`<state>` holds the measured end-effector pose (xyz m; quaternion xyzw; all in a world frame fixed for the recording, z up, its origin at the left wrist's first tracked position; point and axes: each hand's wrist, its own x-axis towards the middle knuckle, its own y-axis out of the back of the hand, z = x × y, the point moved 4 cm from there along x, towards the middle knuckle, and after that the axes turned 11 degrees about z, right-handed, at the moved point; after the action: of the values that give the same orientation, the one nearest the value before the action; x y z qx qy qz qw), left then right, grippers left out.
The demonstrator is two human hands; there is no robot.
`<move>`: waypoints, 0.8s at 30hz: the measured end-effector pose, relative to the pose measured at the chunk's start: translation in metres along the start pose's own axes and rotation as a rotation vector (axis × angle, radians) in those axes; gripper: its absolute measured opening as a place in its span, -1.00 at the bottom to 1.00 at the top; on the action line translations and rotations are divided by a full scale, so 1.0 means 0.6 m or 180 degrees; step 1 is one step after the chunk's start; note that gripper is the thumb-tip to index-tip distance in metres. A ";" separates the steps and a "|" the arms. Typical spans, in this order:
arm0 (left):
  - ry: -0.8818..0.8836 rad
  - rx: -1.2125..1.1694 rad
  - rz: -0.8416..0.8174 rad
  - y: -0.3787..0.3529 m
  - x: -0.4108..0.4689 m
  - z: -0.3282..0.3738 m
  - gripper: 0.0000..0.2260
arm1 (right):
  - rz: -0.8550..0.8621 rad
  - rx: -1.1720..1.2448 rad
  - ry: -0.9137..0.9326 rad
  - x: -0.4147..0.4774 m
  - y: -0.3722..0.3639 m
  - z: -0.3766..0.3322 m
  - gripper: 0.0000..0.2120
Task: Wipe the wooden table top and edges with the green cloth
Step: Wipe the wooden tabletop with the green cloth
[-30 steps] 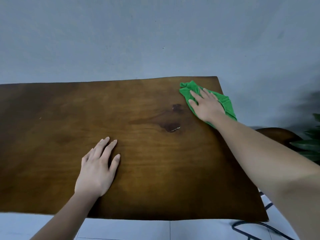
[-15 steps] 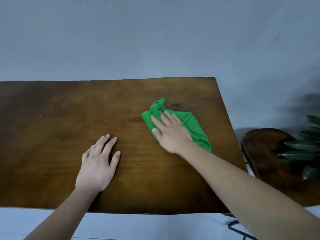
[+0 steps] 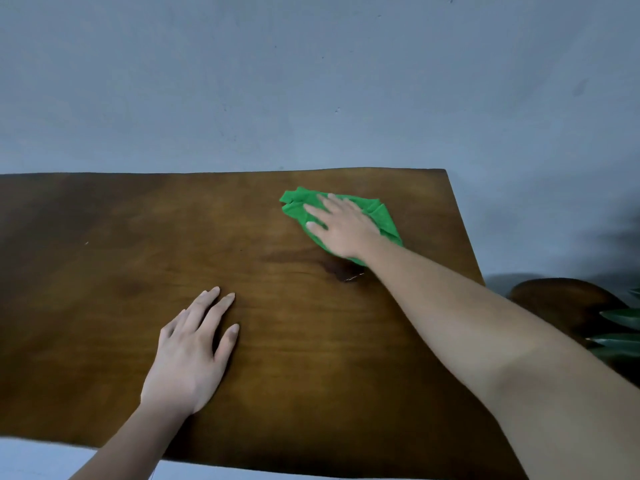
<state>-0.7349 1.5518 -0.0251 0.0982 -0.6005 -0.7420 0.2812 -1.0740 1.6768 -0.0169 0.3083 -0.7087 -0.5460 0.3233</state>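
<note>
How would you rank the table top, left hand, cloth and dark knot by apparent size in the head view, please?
1. table top
2. left hand, nearer the camera
3. cloth, partly hidden under the right hand; its order against the left hand is unsure
4. dark knot

Green cloth: crumpled, bunched flat on the wooden table, near its far right corner. Table top dark brown, glossy; darker knot just beside the cloth.
</note>
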 end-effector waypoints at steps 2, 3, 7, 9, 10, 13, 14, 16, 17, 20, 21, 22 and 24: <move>0.0009 -0.0007 0.0027 -0.001 0.001 -0.001 -0.35 | 0.0063 -0.0055 -0.0314 0.017 0.012 0.067 -0.35; 0.0013 -0.0010 0.0030 -0.001 0.001 -0.001 -0.35 | 0.0100 -0.0051 -0.0488 0.022 0.019 0.103 -0.35; 0.0026 -0.0023 0.0057 0.000 0.001 0.001 -0.35 | 0.0255 -0.0098 -0.1190 0.009 0.047 0.249 -0.35; 0.0037 -0.0025 0.0050 0.000 0.001 0.001 -0.35 | 0.0295 -0.0148 -0.1499 -0.007 0.057 0.302 -0.33; 0.0040 -0.0024 0.0047 0.000 0.000 0.001 -0.35 | 0.0316 -0.0150 -0.1634 -0.014 0.060 0.318 -0.33; 0.0016 -0.0035 0.0057 0.000 -0.001 -0.001 -0.35 | 0.0376 -0.0179 -0.1948 -0.028 0.060 0.329 -0.35; 0.0010 -0.0038 0.0053 0.000 -0.001 -0.002 -0.35 | 0.0394 -0.0216 -0.2029 -0.032 0.058 0.324 -0.35; 0.0006 -0.0039 0.0043 0.000 0.000 -0.002 -0.35 | 0.0394 -0.0268 -0.2103 -0.038 0.052 0.306 -0.36; 0.0005 -0.0034 0.0045 0.000 0.000 -0.002 -0.35 | 0.0369 -0.0287 -0.2060 -0.041 0.050 0.292 -0.36; -0.0002 0.0009 0.0025 -0.002 0.001 -0.002 -0.39 | 0.0310 -0.0345 -0.1691 -0.054 0.042 0.227 -0.36; -0.0016 0.0026 0.0019 -0.001 0.002 -0.001 -0.39 | 0.0305 -0.0362 -0.1543 -0.056 0.038 0.197 -0.36; -0.0022 0.0046 0.0003 -0.001 0.002 0.000 -0.40 | 0.0287 -0.0361 -0.1402 -0.057 0.034 0.164 -0.35; 0.0002 0.0072 -0.0049 0.001 0.002 0.003 -0.41 | 0.0239 -0.0317 -0.1143 -0.055 0.022 0.090 -0.34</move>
<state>-0.7363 1.5526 -0.0241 0.1063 -0.6080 -0.7373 0.2746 -1.0982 1.7369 -0.0186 0.1628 -0.7382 -0.6142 0.2266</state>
